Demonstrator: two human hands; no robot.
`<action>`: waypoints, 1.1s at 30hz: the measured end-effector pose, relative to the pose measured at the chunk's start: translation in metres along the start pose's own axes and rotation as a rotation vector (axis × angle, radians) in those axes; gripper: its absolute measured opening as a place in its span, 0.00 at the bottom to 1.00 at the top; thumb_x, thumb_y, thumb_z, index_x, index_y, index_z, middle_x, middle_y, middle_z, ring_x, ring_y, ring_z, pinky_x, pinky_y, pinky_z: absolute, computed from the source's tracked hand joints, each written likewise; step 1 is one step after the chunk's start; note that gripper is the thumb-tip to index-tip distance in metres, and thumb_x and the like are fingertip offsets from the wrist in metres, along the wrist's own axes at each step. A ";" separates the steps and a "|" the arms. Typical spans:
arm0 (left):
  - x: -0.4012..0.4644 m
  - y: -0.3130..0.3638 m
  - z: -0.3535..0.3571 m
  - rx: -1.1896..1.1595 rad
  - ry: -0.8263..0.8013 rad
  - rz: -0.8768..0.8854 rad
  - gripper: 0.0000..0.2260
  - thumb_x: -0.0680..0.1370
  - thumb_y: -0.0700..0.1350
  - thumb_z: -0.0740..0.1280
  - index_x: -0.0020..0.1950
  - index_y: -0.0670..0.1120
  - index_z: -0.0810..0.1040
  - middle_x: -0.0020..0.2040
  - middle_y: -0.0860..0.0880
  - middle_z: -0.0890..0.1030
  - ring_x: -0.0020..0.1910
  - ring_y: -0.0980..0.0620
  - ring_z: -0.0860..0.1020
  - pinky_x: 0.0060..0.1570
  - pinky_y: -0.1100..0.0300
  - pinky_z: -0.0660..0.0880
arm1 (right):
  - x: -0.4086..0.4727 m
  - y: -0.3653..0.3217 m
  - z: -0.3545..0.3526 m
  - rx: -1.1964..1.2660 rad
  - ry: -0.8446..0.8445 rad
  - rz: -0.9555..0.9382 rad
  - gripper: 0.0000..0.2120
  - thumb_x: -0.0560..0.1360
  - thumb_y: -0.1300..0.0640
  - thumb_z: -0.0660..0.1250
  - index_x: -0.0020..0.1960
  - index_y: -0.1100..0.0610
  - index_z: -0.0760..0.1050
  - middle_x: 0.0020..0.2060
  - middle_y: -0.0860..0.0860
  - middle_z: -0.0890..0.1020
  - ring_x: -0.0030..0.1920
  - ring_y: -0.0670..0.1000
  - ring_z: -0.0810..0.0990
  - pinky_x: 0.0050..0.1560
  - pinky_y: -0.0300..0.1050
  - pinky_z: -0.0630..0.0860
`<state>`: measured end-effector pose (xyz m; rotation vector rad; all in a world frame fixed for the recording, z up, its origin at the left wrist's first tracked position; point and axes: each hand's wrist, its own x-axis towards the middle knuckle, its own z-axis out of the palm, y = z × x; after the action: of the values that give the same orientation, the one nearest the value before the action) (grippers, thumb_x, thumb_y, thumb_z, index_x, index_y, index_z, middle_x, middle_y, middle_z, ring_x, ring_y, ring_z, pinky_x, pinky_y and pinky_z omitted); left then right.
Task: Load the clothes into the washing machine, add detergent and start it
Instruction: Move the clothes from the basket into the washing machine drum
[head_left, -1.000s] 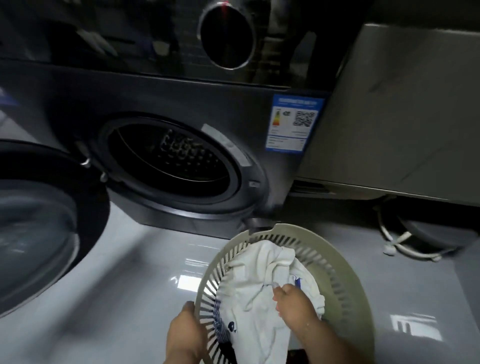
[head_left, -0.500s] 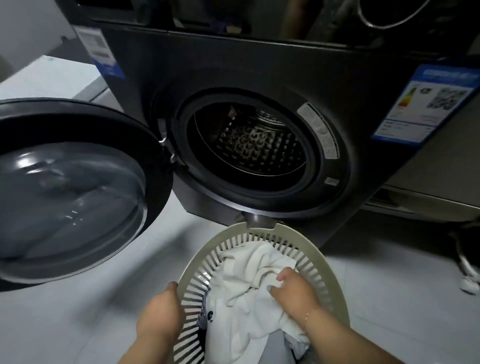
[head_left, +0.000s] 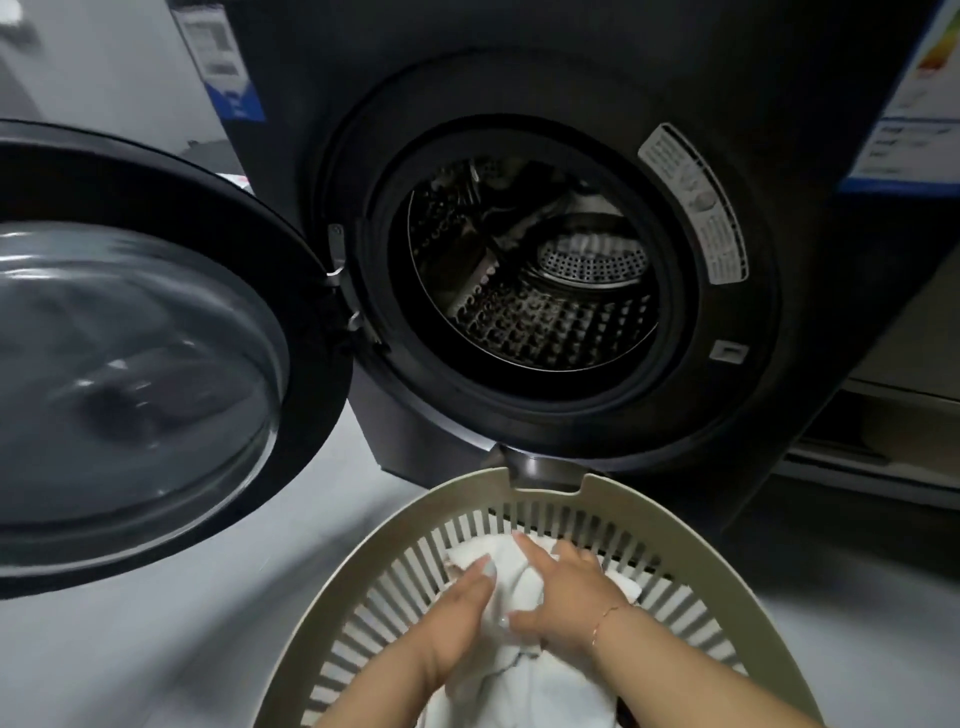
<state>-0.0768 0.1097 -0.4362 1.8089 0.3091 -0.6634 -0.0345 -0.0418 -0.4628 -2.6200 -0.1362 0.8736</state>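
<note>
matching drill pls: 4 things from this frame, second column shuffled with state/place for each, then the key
Things:
1. washer door
2. drum
3. white garment
4. laundry basket

States:
A. on the floor in front of the washer
B. swung open to the left
C. gripped by both the left hand and the right hand
D. no clothes visible inside

Pairs: 1-B, 2-D, 3-C, 4-A

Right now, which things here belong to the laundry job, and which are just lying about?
Job:
- left hand and right hand, both on the white clothes
- laundry basket
- washer drum
- open door

Lying about:
- energy label
- side sticker
</note>
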 end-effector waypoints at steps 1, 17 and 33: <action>0.004 -0.005 0.001 0.011 -0.045 0.034 0.16 0.84 0.52 0.48 0.63 0.52 0.72 0.54 0.60 0.80 0.53 0.61 0.80 0.54 0.67 0.72 | 0.004 -0.001 0.001 -0.008 -0.003 0.023 0.41 0.65 0.34 0.66 0.74 0.37 0.52 0.74 0.52 0.59 0.74 0.57 0.57 0.69 0.51 0.64; -0.023 0.109 -0.052 0.293 0.104 0.593 0.42 0.58 0.59 0.81 0.69 0.56 0.71 0.60 0.50 0.80 0.60 0.51 0.79 0.60 0.49 0.77 | -0.070 -0.056 -0.151 0.506 0.339 -0.351 0.11 0.77 0.55 0.65 0.51 0.62 0.80 0.41 0.51 0.78 0.43 0.46 0.75 0.41 0.37 0.71; -0.017 0.200 -0.081 -0.023 0.462 0.690 0.23 0.58 0.44 0.79 0.49 0.58 0.78 0.47 0.51 0.84 0.50 0.51 0.83 0.54 0.45 0.79 | -0.049 -0.075 -0.183 1.150 -0.040 -0.206 0.35 0.60 0.23 0.62 0.58 0.44 0.77 0.53 0.50 0.84 0.54 0.54 0.81 0.54 0.56 0.77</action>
<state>0.0365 0.1203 -0.2516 1.8729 -0.0194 0.2428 0.0373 -0.0405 -0.2720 -1.4847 0.0760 0.6358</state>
